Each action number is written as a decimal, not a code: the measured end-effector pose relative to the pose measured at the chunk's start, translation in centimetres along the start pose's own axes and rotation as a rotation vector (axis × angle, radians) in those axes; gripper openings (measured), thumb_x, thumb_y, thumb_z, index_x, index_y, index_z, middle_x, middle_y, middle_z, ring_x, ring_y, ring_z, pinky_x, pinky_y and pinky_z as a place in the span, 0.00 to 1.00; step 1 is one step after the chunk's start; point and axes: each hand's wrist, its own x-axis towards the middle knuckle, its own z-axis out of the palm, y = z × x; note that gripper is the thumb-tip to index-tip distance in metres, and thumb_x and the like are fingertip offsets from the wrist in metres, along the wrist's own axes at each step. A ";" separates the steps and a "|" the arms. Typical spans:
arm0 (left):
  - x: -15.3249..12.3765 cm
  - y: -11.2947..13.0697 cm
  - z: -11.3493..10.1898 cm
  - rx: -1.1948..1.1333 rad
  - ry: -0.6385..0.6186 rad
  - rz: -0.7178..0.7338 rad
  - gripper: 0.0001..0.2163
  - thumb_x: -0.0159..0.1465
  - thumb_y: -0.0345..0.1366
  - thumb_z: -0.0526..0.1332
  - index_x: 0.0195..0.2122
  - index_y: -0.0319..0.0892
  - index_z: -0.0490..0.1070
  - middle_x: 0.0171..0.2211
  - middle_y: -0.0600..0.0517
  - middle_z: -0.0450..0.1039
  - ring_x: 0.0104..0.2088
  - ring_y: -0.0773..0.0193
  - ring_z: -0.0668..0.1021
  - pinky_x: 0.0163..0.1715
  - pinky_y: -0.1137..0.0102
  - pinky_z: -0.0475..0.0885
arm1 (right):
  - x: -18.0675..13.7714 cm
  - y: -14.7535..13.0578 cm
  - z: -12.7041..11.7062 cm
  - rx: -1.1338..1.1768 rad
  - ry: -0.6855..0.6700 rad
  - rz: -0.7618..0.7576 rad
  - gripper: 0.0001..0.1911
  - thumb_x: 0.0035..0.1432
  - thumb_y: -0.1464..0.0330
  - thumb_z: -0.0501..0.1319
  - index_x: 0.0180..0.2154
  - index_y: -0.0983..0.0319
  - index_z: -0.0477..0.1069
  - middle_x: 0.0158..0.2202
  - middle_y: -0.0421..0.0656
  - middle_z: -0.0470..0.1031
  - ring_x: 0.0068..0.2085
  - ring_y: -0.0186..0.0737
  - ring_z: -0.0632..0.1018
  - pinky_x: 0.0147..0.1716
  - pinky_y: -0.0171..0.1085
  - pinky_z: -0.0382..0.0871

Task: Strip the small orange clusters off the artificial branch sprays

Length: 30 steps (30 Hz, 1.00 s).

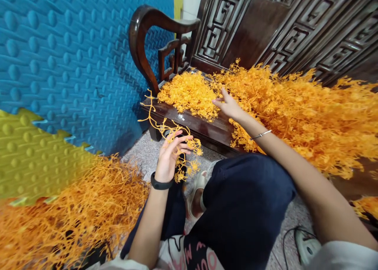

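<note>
A dark wooden bench (220, 133) bears a small yellow-orange heap (189, 92). A larger orange pile (295, 108) lies beside it, perhaps touching.

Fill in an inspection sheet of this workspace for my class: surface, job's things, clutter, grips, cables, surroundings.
Surface: dark wooden bench seat, partly covered.
Job's things: orange sprig with branching stems and frilly heads; smaller yellow-orange pile near the armrest; larger orange pile beside it.
Clutter: tangled orange stems heaped at lower left.
Grips: left grip holds the sprig; right grip open at the smaller pile, contact unclear.
Cables: dark cable beside a pale object, identity unclear.
Surroundings: blue textured panel, carved bench back, speckled floor.
</note>
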 end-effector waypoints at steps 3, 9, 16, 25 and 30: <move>0.0 -0.1 -0.1 -0.004 -0.020 0.004 0.18 0.56 0.37 0.59 0.47 0.39 0.63 0.45 0.41 0.73 0.34 0.62 0.78 0.35 0.67 0.72 | 0.0 0.6 0.1 -0.045 -0.091 -0.017 0.44 0.50 0.64 0.61 0.63 0.66 0.40 0.65 0.53 0.39 0.58 0.49 0.62 0.56 0.45 0.59; -0.1 0.0 -0.1 -0.067 -0.051 0.031 0.18 0.57 0.35 0.58 0.49 0.40 0.64 0.52 0.41 0.68 0.45 0.57 0.76 0.48 0.60 0.68 | 1.0 1.8 0.6 -0.036 0.082 -0.043 0.31 0.53 0.68 0.56 0.59 0.65 0.53 0.61 0.53 0.53 0.51 0.46 0.70 0.54 0.47 0.61; 0.1 0.1 -0.2 -0.117 -0.073 0.011 0.18 0.58 0.41 0.56 0.48 0.39 0.65 0.54 0.40 0.65 0.50 0.54 0.72 0.50 0.57 0.66 | 2.3 1.0 0.5 0.070 0.379 -0.056 0.15 0.56 0.69 0.52 0.43 0.68 0.68 0.39 0.52 0.72 0.39 0.42 0.76 0.41 0.43 0.69; 0.4 -0.1 -0.8 -0.165 -0.032 0.052 0.15 0.58 0.35 0.57 0.47 0.39 0.66 0.51 0.42 0.68 0.49 0.55 0.73 0.52 0.57 0.65 | -1.5 -3.6 1.9 0.245 -0.559 -0.051 0.21 0.53 0.57 0.58 0.41 0.66 0.70 0.42 0.49 0.72 0.39 0.36 0.74 0.38 0.37 0.70; 0.6 -0.1 -1.2 -0.112 -0.014 0.098 0.16 0.57 0.36 0.59 0.46 0.40 0.66 0.51 0.43 0.68 0.49 0.57 0.73 0.49 0.60 0.67 | -4.5 -6.4 1.5 0.119 -0.919 -0.230 0.15 0.47 0.62 0.64 0.33 0.67 0.72 0.27 0.42 0.73 0.28 0.30 0.73 0.31 0.32 0.67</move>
